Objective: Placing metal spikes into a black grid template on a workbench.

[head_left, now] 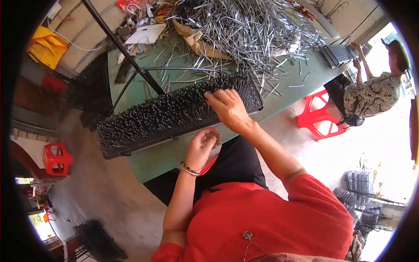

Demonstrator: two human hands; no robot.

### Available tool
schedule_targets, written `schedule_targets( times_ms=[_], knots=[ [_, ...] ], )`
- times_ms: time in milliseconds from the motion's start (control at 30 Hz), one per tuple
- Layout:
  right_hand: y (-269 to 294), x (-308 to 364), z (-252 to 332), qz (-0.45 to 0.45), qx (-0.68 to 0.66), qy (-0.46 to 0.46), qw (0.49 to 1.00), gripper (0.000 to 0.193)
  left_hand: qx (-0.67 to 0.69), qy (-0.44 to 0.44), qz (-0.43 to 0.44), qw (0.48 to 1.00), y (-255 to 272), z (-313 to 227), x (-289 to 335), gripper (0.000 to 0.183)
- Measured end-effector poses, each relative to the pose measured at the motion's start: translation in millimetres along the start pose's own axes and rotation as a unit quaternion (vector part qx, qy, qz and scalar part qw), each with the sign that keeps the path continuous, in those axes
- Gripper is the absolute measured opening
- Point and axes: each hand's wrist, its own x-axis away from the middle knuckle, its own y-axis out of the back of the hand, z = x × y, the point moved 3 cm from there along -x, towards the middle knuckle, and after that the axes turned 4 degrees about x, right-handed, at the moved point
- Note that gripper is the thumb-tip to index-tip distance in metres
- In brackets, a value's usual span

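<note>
Got pale block wall [94, 28] upper left, grey floor [104, 192], red plastic stools [313, 116] both sides, kinda blinding daylight [382, 36] off to right.

A bright red knit top [270, 218] with short sleeves [309, 188] is worn over black cloth trousers [238, 163], with a bracelet of dark and amber round beads and a silvery band [189, 169] circling the left wrist [195, 163], and a round silvery pendant [248, 235] on a thin chain [245, 250].

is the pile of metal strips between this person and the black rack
No, the pile of metal strips lies beyond the black rack.
</note>
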Motion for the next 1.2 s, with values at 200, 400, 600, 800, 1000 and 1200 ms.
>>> schedule_targets(
  times_ms=[200, 400, 600, 800, 1000, 1200],
  knots=[
    [5.2, -1.6, -3.0, 0.013, 0.005, 0.051, 0.999, 0.037, -0.013, -0.029, 0.042, 0.999, -15.8, -38.0, 2.4, 0.025],
    [8.9, -3.4, 1.3, 0.040, 0.011, 0.097, 0.994, 0.039, -0.062, -0.056, 0.075, 0.994, -17.7, -73.0, 1.0, 0.025],
    [-0.5, 3.3, -1.8, 0.077, 0.006, 0.092, 0.993, 0.038, -0.059, -0.051, 0.089, 0.993, -18.3, -81.9, 0.9, 0.026],
    [17.6, 17.4, -10.5, -0.014, -0.072, 0.006, 0.997, 0.035, -0.066, -0.083, 0.079, 0.991, -24.3, -126.5, -9.2, 0.023],
    [61.8, 68.6, -70.1, -0.180, -0.176, -0.305, 0.918, 0.023, -0.106, -0.109, 0.077, 0.985, -32.2, -186.2, -78.8, 0.023],
    [56.7, 88.8, -171.4, -0.055, -0.050, -0.390, 0.918, 0.053, -0.404, -0.106, 0.074, 0.906, -32.0, -186.1, -213.2, 0.035]
  ],
)
